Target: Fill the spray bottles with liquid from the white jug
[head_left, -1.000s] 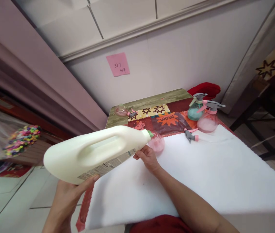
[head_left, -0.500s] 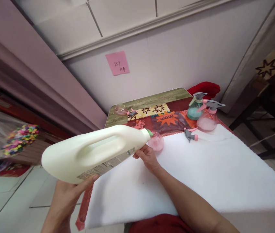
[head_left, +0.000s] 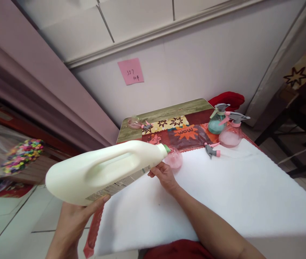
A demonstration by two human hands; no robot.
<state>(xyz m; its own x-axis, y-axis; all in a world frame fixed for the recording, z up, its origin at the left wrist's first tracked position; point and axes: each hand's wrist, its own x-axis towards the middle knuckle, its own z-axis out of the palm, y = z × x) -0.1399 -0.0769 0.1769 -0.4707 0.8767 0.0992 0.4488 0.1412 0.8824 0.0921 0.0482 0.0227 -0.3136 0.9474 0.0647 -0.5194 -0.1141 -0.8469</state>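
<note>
A large cream-coloured jug (head_left: 106,169) with a moulded handle lies tilted almost level, its green-lipped neck at the mouth of a pink spray bottle body (head_left: 174,160). My left hand (head_left: 74,219) grips the jug's base end from below, thumb along the label. Under the neck, my right hand (head_left: 164,176) has its fingers closed on the neck end of the jug; its fingertips are partly hidden. The pink bottle stands on the white cloth without its sprayer. A grey and pink spray head (head_left: 211,150) with a clear tube lies to its right.
Filled spray bottles, one green (head_left: 217,124) and one pink (head_left: 231,136), stand at the back right. Another pink spray bottle (head_left: 135,123) lies on its side at the back left. The wall (head_left: 185,72) rises behind the table, and a dark stool (head_left: 282,133) stands right.
Almost nothing differs. The jug's base end has dipped very slightly, while both hands keep their places.
</note>
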